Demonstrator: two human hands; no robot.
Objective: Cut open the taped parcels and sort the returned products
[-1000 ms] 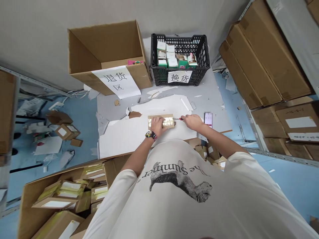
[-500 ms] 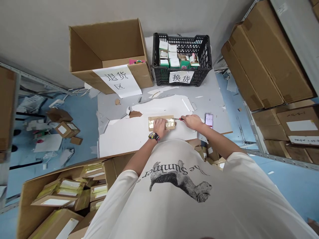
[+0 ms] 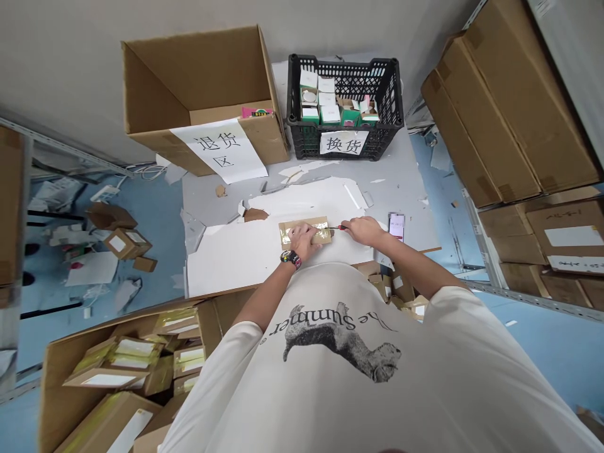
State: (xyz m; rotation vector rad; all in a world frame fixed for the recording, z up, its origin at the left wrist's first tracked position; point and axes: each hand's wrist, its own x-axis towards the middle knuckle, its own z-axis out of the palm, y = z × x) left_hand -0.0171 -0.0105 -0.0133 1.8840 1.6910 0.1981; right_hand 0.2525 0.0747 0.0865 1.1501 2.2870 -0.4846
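Observation:
A small flat cardboard box (image 3: 323, 238) with shiny tape along its top lies on the white worktop in front of me. My left hand (image 3: 303, 241), a watch on its wrist, holds the box from above, fingers over the tape and thumb toward the near edge. Closed around the red and black handle of a thin screwdriver-like tool (image 3: 343, 227) is my right hand (image 3: 362, 230), just right of the box. The tool's narrow shaft points left and reaches the taped top near the right end; whether its tip is under the tape I cannot tell.
Behind stand an open cardboard carton (image 3: 155, 141) with a paper sign and a black plastic crate (image 3: 346, 151) of small boxes. A phone (image 3: 397, 226) lies at right. A large carton (image 3: 47, 390) of parcels is at lower left; shelved boxes (image 3: 500, 107) rise at right.
My left hand has shifted slightly, its thumb now spread further right along the box. The tool stays at the box's right end, its handle nearly where it was. The view has tilted a little.

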